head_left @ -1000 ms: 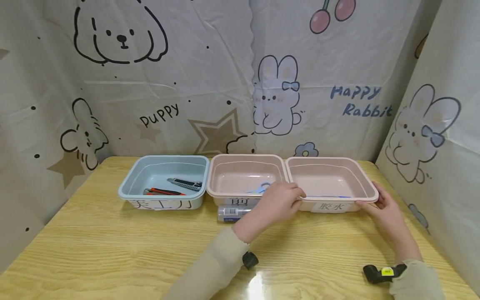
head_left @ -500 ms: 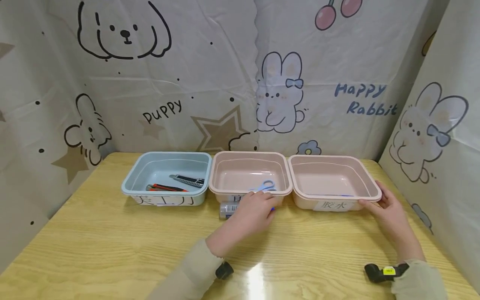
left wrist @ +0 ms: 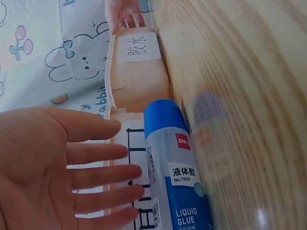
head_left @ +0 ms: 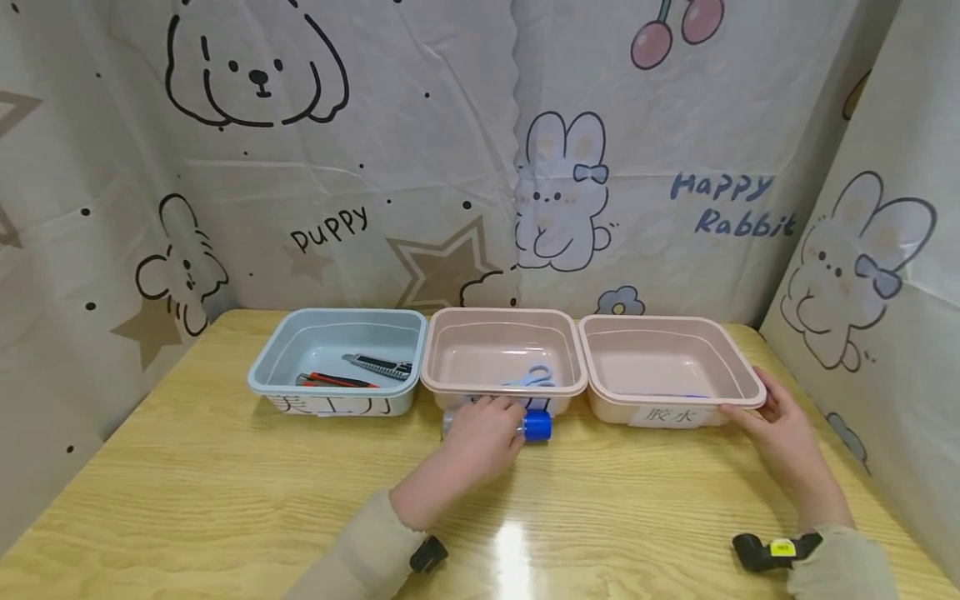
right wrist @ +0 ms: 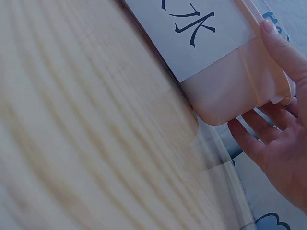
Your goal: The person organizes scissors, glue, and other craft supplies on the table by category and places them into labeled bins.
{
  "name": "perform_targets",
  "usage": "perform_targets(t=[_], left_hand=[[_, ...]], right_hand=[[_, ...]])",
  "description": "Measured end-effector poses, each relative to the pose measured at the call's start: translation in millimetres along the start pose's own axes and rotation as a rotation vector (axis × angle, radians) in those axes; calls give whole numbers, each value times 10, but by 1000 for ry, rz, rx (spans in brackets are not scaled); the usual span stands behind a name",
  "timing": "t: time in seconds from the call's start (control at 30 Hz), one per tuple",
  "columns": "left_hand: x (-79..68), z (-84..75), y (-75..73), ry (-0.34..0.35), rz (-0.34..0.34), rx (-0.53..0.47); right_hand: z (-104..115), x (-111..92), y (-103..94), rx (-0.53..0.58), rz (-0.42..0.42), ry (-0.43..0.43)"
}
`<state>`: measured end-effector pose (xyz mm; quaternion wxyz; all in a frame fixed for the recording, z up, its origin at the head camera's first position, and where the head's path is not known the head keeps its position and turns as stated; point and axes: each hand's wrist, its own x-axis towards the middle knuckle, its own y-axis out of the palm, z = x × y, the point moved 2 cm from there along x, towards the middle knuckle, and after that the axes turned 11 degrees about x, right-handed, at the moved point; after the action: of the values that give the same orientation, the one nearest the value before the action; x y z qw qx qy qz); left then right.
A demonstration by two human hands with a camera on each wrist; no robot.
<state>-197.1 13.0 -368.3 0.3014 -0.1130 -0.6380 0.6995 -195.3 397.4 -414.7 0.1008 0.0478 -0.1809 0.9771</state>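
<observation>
My left hand hovers over a bottle of liquid glue that lies on its side before the middle pink bin. In the left wrist view its fingers are straight beside the glue bottle, with a gap showing; the blue cap points toward the right bin. My right hand grips the front right corner of the right pink bin. The right wrist view shows the thumb on the rim and the other fingers behind the bin's side. Light-blue scissors lie in the middle bin.
A light-blue bin on the left holds a red-and-black utility knife and a black one. The three labelled bins form a row along the back of the wooden table, before a printed cloth.
My left hand has moved left and down from between the two pink bins to the glue bottle. My right hand keeps its hold on the right bin's corner.
</observation>
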Motion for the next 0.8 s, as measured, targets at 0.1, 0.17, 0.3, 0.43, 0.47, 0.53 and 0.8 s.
perform_targets(t=[0.1, 0.17, 0.3, 0.43, 0.47, 0.53, 0.8], left_hand=[[-24, 21, 24, -20, 3, 15], [-33, 32, 43, -33, 6, 24], [-30, 48, 63, -46, 15, 49], [-23, 50, 57, -33, 15, 69], [-23, 52, 54, -28, 19, 80], [-26, 56, 53, -16, 38, 112], [-62, 73, 77, -2, 194, 166]], right_hand=[[-14, -1, 7, 5, 0, 0], [-24, 3, 9, 13, 1, -3], [-34, 13, 13, 16, 0, -3], [-14, 13, 11, 14, -3, -6], [-8, 14, 12, 16, -3, -6], [-1, 16, 12, 12, -3, 0], [-2, 6, 11, 10, -1, 14]])
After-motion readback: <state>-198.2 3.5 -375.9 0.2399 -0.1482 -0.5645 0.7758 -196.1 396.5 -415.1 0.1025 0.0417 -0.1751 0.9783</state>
